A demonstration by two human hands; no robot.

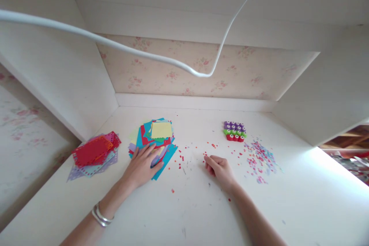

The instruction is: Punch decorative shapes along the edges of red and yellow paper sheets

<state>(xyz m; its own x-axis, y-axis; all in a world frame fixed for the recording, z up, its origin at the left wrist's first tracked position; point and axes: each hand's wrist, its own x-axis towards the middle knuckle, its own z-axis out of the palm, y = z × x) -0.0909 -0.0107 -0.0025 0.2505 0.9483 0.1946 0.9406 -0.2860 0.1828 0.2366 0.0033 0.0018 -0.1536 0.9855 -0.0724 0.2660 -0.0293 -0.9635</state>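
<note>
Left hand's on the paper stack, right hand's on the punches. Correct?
Not quite: the right hand isn't on the punches. The head view shows it curled, apart from them and nearer the camera. The left hand is on the paper stack, as you say.

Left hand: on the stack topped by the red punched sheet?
No, the left hand rests on the paper pile topped by a pale yellow sheet, apart from the red-topped stack.

The paper stack (161, 130) is yellow, turquoise and red; punched sheets (92, 153) red, orange, lilac; craft punches (235, 131) purple, green, red; confetti (261, 156) pink and blue; wallpaper (173, 78) cream, pink-flowered.
</note>
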